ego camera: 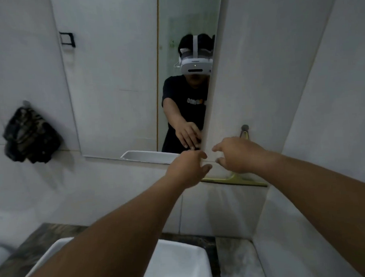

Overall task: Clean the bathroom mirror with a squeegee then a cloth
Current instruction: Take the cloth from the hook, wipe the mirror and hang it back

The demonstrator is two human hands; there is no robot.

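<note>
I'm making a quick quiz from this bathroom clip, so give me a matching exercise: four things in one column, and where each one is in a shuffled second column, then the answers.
Things:
1. squeegee
2. dark cloth
3. sink
4. right hand

Places:
A. bottom of the view, below both arms
B. hanging on the wall left of the mirror
C. hanging on the wall right of the mirror, blade lowest
D. reaching out just above the yellow blade

Pairs: 1-C, 2-B, 3-A, 4-D
</note>
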